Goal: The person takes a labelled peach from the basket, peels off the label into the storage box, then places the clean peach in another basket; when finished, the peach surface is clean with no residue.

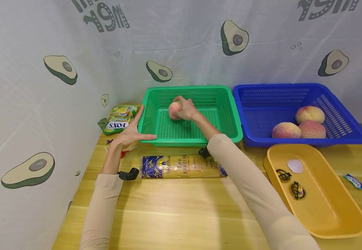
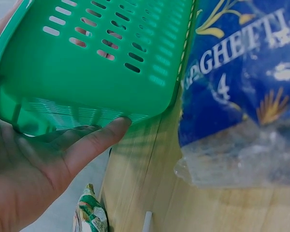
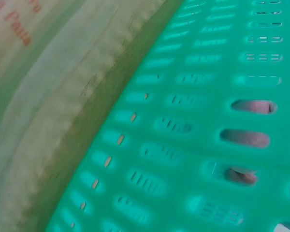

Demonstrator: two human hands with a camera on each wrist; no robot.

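Note:
Inside the green basket (image 1: 227, 118) my right hand (image 1: 187, 109) grips a pink peach (image 1: 173, 110) with curled fingers. The right wrist view shows the slotted basket wall (image 3: 183, 145) close up, with pinkish patches behind some slots. My left hand (image 1: 129, 134) spreads its thumb and fingers around the basket's left end. In the left wrist view the left thumb (image 2: 99, 142) lies straight along the basket's side. A pack of spaghetti (image 1: 184, 166) lies on the table just in front of the basket.
A blue basket (image 1: 255, 104) with several peaches (image 1: 312, 129) stands right of the green one. An orange tray (image 1: 321, 194) holding flat pieces sits in front of it, beside a small wrapped candy (image 1: 354, 181). A Fox's bag (image 1: 119, 118) and lollipops (image 1: 124, 152) lie left.

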